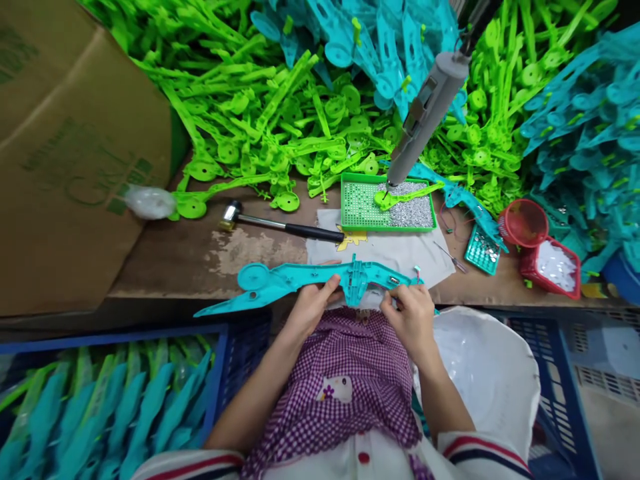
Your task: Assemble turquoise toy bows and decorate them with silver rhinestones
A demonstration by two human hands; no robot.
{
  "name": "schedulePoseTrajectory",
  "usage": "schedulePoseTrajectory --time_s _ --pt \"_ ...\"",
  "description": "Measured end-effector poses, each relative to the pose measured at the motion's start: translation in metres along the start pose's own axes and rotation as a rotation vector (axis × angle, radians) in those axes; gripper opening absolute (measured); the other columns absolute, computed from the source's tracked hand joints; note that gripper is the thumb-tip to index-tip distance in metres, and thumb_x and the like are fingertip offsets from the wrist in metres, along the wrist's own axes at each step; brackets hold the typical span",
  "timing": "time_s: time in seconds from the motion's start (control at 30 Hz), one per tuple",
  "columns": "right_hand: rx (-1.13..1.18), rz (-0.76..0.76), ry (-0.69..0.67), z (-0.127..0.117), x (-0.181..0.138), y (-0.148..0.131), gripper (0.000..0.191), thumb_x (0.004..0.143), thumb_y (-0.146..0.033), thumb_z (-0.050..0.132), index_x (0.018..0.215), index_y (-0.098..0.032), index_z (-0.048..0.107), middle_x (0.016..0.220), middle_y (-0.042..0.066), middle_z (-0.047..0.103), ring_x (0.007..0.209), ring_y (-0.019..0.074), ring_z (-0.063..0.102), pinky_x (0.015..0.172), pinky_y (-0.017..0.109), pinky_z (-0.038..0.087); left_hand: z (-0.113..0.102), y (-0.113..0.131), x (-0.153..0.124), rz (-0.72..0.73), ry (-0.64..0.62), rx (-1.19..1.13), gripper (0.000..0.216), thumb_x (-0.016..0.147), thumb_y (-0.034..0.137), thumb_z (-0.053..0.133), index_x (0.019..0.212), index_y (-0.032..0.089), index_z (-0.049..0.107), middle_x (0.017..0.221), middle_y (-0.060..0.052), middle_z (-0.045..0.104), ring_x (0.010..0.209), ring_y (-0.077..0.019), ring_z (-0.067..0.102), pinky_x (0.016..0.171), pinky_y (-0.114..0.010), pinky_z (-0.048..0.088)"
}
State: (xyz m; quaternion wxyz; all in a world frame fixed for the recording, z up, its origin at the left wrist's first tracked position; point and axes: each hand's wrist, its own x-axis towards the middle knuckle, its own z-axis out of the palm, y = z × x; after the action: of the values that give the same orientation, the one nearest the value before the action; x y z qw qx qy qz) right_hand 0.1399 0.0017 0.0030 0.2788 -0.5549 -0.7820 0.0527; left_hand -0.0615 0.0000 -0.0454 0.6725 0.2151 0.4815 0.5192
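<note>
A long turquoise plastic toy half-shell (295, 275) lies across in front of me at the table's front edge, its ribbed inner side facing up. My left hand (315, 303) is closed on its lower edge near the middle, thumb on top. At the right end my right hand (409, 313) is closed, with fingertips bent against the shell; any small part between them is too small to make out. A small connector with a thin wire (417, 272) sticks up beside the right fingers.
A grey electric screwdriver (425, 120) hangs over a green tray (345, 200) of screws. A hammer (285, 227) lies left of it. Heaps of green parts (240, 100) and turquoise shells (595, 120) fill the back. A cardboard box (70, 160) stands left; a blue crate (220, 373) sits below.
</note>
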Motion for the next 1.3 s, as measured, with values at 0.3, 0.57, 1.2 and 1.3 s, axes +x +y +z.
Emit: schedulePoseTrajectory --time_s 0.3,0.57,1.2,1.3 --pt "0.059 0.14 -0.152 0.026 0.002 -0.011 0.016 0.087 -0.021 0.061 0.072 -0.023 0.059 0.063 -0.002 0.065 0.062 0.0164 0.057 0.075 0.032 0.036 0.001 0.003 -0.002 -0.002 -0.013 -0.027 0.062 0.078 0.044 0.081 0.131 0.019 0.061 0.124 -0.011 0.071 0.113 -0.028 0.068 0.097 -0.044 0.056" --pt "0.152 0.275 -0.154 0.024 -0.003 -0.003 0.015 0.084 -0.022 0.062 0.07 -0.024 0.06 0.067 -0.002 0.067 0.069 0.0181 0.057 0.069 0.029 0.036 -0.002 0.007 0.001 -0.05 -0.076 -0.013 0.063 0.077 0.035 0.083 0.133 0.017 0.061 0.116 -0.01 0.074 0.115 -0.0269 0.067 0.107 -0.047 0.049" --pt "-0.158 -0.002 -0.293 0.022 0.029 -0.026 0.024 0.104 -0.031 0.044 0.091 -0.023 0.062 0.081 0.005 0.071 0.082 0.0219 0.062 0.077 0.036 0.027 -0.012 0.011 0.01 -0.079 -0.183 0.214 0.032 0.073 0.041 0.085 0.09 0.015 0.076 0.083 -0.008 0.076 0.073 -0.0212 0.069 0.073 -0.031 0.054" --pt "-0.132 -0.009 -0.318 0.035 0.034 -0.02 0.023 0.103 -0.031 0.048 0.089 -0.022 0.065 0.083 0.006 0.072 0.083 0.0218 0.062 0.076 0.036 0.026 -0.021 0.023 0.006 -0.071 -0.28 0.502 0.03 0.08 0.048 0.076 0.08 0.018 0.076 0.062 -0.005 0.07 0.053 -0.0186 0.061 0.055 -0.027 0.046"
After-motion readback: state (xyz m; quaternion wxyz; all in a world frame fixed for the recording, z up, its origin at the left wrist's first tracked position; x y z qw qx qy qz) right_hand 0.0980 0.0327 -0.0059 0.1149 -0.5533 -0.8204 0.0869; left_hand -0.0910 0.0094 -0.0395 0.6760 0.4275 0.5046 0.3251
